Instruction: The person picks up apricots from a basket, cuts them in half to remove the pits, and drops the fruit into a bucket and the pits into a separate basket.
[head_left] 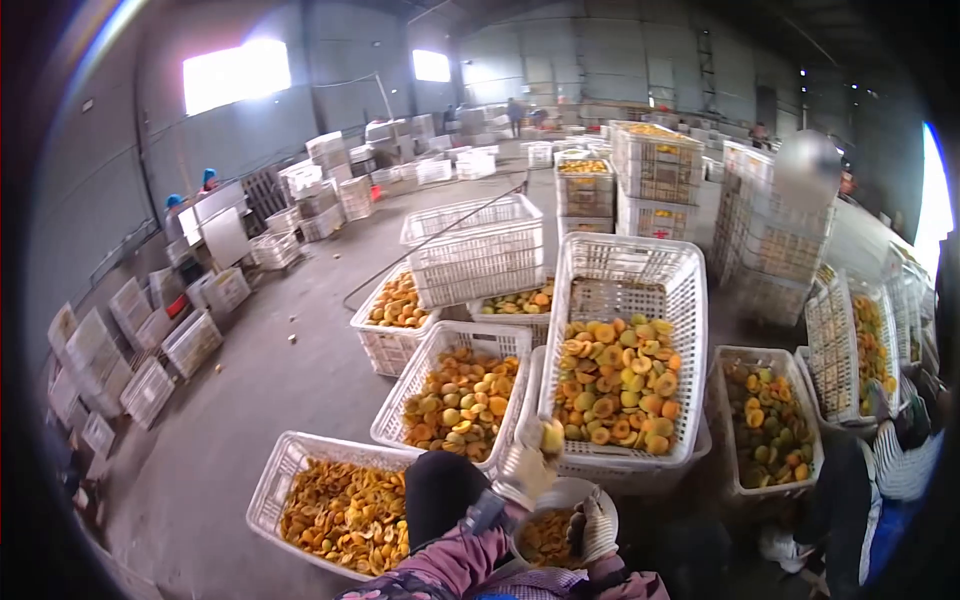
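Observation:
My left hand (527,472), in a pale glove below a pink-purple sleeve, is closed around a yellow-orange fruit that looks like an apricot (551,436). It is at the near edge of a tilted white crate (697,340) of similar fruit (618,385). Lower down, my right hand (598,527) wears a white glove with dark fingers. Its fingers curl over the right side of a round white bucket (574,491) holding cut orange fruit pieces (548,538). I cannot make out what, if anything, is in that hand.
A crate of cut pieces (275,480) stands left of my knee (445,490); a crate of whole-looking fruit (460,400) lies beyond. Another fruit crate (770,420) is on the right, beside a co-worker's striped sleeve (900,465). Stacked crates (655,170) rise behind.

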